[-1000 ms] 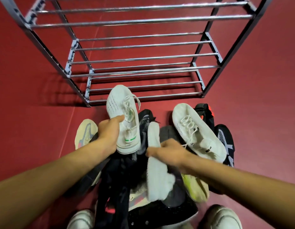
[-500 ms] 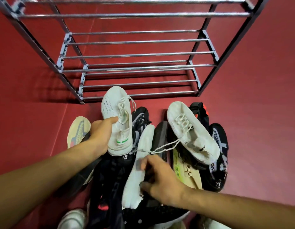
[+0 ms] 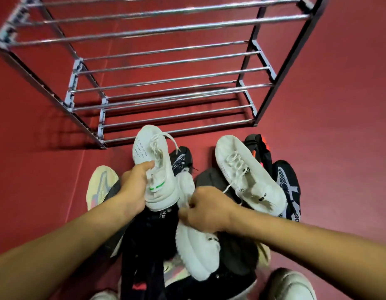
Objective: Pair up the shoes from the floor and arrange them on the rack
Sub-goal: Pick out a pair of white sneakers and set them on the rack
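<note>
A dark red floor (image 3: 339,105) fills the view, seen from above by someone looking down at their own bare arms. At the far side stands a metal shoe rack (image 3: 166,61) with dark uprights and several tiers of shiny horizontal bars; no shoes rest on any bar that shows.

In front of the rack, near the viewer, lies a jumbled pile of shoes. The left hand (image 3: 133,187) is closed around the side of a white knit sneaker with a green stripe (image 3: 155,167), holding it above the pile with its toe pointing toward the rack and its laces hanging loose. Just to the right, the right hand (image 3: 207,208) is closed on a second white knit sneaker (image 3: 194,252), which lies on its side on the heap, ribbed sole facing left, touching the first shoe.

Further right, a white lace-up sneaker (image 3: 250,176) lies tilted on top of a black and grey patterned shoe (image 3: 287,182). Beyond it is a black shoe with orange accents (image 3: 259,148). On the left edge of the pile, a pale yellow shoe (image 3: 100,185) lies on the floor. Black shoes (image 3: 144,245) fill the middle of the heap.
</note>
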A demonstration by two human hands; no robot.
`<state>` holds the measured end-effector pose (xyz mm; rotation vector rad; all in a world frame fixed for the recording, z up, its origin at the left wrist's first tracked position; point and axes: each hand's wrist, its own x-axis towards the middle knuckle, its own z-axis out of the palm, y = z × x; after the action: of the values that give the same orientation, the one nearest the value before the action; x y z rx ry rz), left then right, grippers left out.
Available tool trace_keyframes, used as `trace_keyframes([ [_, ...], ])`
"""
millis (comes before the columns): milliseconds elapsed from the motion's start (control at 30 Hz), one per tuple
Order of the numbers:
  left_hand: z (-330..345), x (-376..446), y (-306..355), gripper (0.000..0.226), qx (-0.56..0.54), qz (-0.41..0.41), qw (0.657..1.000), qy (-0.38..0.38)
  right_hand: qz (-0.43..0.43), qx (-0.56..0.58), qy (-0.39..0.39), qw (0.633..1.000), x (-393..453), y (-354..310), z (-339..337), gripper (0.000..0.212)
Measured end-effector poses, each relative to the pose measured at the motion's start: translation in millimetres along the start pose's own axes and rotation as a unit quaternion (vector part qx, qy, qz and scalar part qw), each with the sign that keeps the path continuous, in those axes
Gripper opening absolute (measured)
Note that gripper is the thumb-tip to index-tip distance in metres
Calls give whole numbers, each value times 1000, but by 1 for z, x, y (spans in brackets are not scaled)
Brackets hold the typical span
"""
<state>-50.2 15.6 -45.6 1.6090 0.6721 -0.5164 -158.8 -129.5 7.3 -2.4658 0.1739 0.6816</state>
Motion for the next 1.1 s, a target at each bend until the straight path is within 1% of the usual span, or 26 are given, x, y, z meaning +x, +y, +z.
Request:
trace_keyframes([
  [67, -5, 5, 6, 54, -14, 5, 1000, 1, -30, -78, 46, 995, -16, 6, -18, 52],
  [133, -9, 10, 11, 47, -8, 16, 999, 30, -71, -185, 60, 978, -30, 4, -15, 46],
  [167, -9, 11, 12, 39, -1, 22, 999, 45, -93, -210, 45, 972, -36, 1, -5, 40],
  [200, -9, 12, 12, 32, 2, 27, 998, 54, -119, -229, 18, 966, -40, -3, 8, 29],
  [233, -8, 11, 11, 29, 2, 26, 998, 61, -145, -239, -14, 960, -44, -8, 20, 14],
  [267, -7, 10, 8, 33, -1, 19, 998, 61, -163, -240, -34, 956, -44, -10, 28, 8],
  [333, -9, 8, 0, 44, 1, 4, 998, 58, -172, -252, -13, 952, -43, -12, 22, 5],
  [400, -13, 6, -4, 41, 3, 0, 999, 54, -163, -264, 21, 951, -47, -13, 8, 18],
  [467, -21, 6, -3, 38, -16, 1, 999, 46, -167, -270, 36, 948, -55, -19, -4, 23],
  [533, -27, 10, -2, 21, -32, 19, 997, 62, -171, -317, 42, 932, -69, -26, -7, 28],
  [567, -29, 11, -2, 16, -41, 27, 996, 75, -160, -317, 62, 933, -75, -26, -9, 35],
  [633, -33, 13, -3, 15, -60, 35, 994, 89, -169, -296, 145, 929, -73, -23, -16, 46],
  [700, -36, 15, -7, 11, -61, 25, 994, 89, -164, -291, 174, 926, -56, -15, -20, 58],
  [733, -38, 15, -9, 11, -60, 17, 994, 86, -158, -301, 164, 926, -44, -15, -20, 56],
  [767, -39, 14, -11, 12, -57, 10, 995, 84, -148, -327, 138, 923, -31, -12, -15, 44],
  [800, -40, 14, -14, 14, -47, 6, 995, 85, -152, -348, 120, 917, -19, -8, -4, 27],
  [833, -40, 14, -17, 15, -35, 6, 995, 88, -152, -344, 91, 922, -5, 2, 11, 16],
  [867, -39, 13, -20, 15, -26, 9, 996, 89, -130, -299, 21, 945, 6, 13, 27, 20],
  [900, -38, 11, -22, 15, -16, 12, 996, 85, -112, -258, -32, 959, 12, 22, 39, 31],
  [933, -38, 10, -25, 15, -2, 14, 997, 79, -103, -232, -54, 966, 16, 27, 46, 37],
  [1000, -39, 8, -30, 12, 33, 16, 998, 60, -116, -184, -44, 975, 20, 33, 47, 38],
  [1033, -39, 7, -33, 16, 45, 15, 998, 49, -117, -132, -41, 984, 22, 36, 42, 38],
  [1067, -39, 5, -35, 20, 54, 14, 998, 39, -105, -76, -29, 991, 25, 40, 34, 35],
  [1100, -39, 3, -38, 22, 59, 12, 998, 27, -84, -48, 4, 995, 29, 45, 24, 30],
])
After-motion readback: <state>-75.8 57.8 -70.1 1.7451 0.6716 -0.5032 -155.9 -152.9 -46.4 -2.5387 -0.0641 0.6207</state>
